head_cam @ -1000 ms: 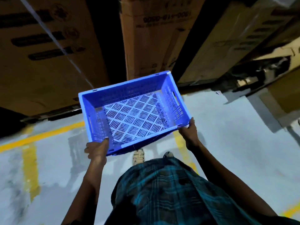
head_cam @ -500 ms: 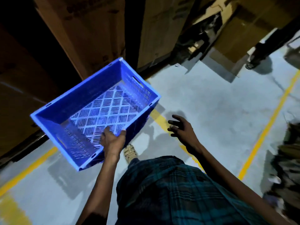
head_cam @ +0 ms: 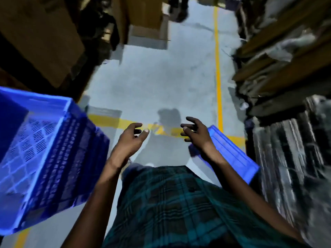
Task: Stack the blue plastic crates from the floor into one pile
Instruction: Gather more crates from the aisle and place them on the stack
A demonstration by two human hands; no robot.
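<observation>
Hands hang free: left hand [head_cam: 131, 136] and right hand [head_cam: 194, 132] both loosely curled, holding nothing. Blue slotted plastic crates [head_cam: 44, 154] pile at left; another blue crate [head_cam: 232, 154] lies on grey floor [head_cam: 161, 77] beneath the right forearm.

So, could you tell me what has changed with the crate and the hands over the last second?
Both hands have let go: the right first, then the left. The blue crate now sits at the left on what looks like stacked crates, and the left hand and right hand hang empty, fingers loosely curled. The view has turned toward another blue crate on the floor. The person is still standing.
</observation>
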